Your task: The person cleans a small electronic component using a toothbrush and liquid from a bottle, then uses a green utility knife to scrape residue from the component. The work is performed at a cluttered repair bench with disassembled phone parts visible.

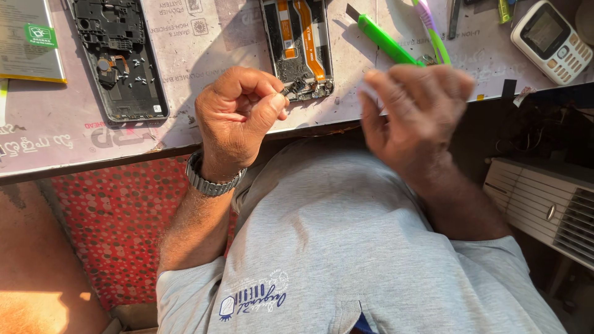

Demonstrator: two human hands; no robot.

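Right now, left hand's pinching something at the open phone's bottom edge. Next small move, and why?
Probably steady the opened phone with the right hand first: it is blurred and off the bench, while the left hand pinches a small part at the frame's lower edge.

A silver metal watch band (pixel 210 183) is worn on one wrist. A soft grey shirt (pixel 346 247) with blue and white print is seen. A red cloth dotted with pale spots (pixel 117 222) is spread below. Orange strips are seen inside the open black phone frame (pixel 300 43). A bright green plastic cutter (pixel 387 42) and a small white phone with pale buttons (pixel 552 40) are laid nearby.
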